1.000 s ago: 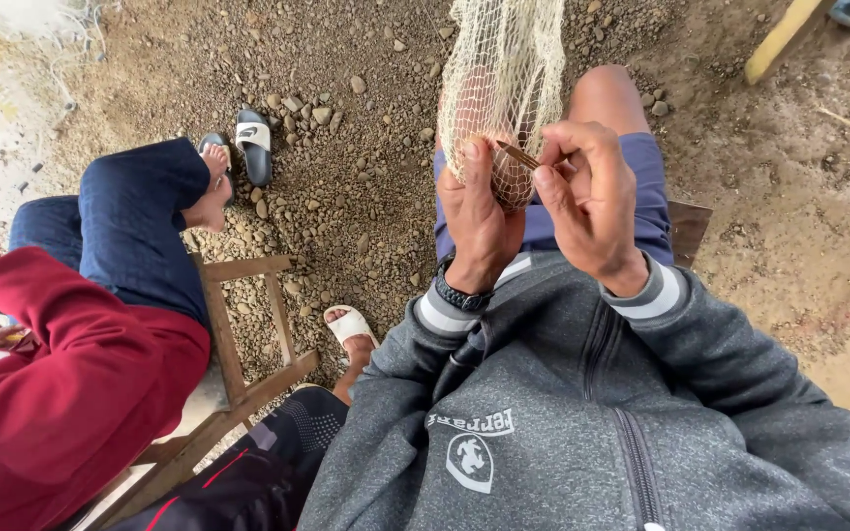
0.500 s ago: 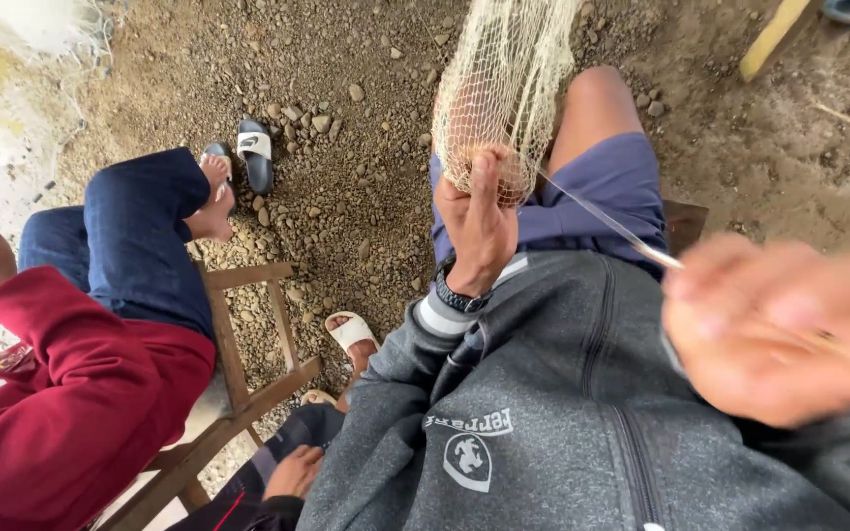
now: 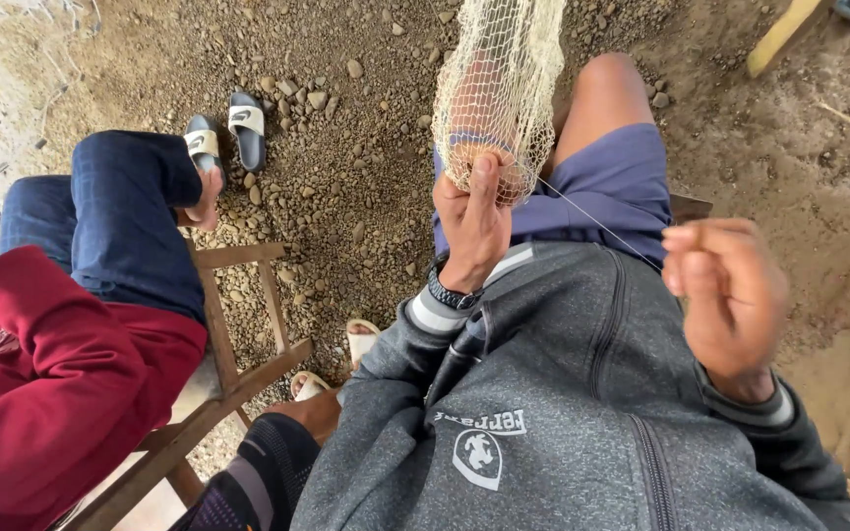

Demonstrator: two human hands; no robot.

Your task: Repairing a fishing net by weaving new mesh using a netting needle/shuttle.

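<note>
The left hand [image 3: 472, 224] is raised in front of the person's chest, its grip clamped on the lower edge of a pale cream fishing net of fine knotted mesh [image 3: 499, 93]; the thumb presses the bunched mesh against the fingers. The net hangs from above the top edge of the view and drapes over the person's left knee, ending at that hand.

A thin pale thread [image 3: 597, 221] runs taut from the pinched spot of the net, across the purple-blue shorts [image 3: 617, 182], to the right hand [image 3: 730, 295]. The right hand is drawn back to the side, well apart from the net, blurred, with its fingers curled together around the thread's end; whether it also holds a needle cannot be told.

The person wears a grey zip-up sweatshirt with striped cuffs [image 3: 543, 413] and a dark wristwatch [image 3: 450, 293] on the left wrist.

To the left sits another person in a red long-sleeved top [image 3: 41, 393] and dark blue trousers [image 3: 120, 216], on a wooden bench of rough slats [image 3: 238, 324]. A pair of black-and-white slide sandals [image 3: 228, 128] lies on the ground of brown earth and gravel [image 3: 346, 98], just beside that person's bare foot. A yellowish wooden plank [image 3: 784, 34] lies near the top right corner.
</note>
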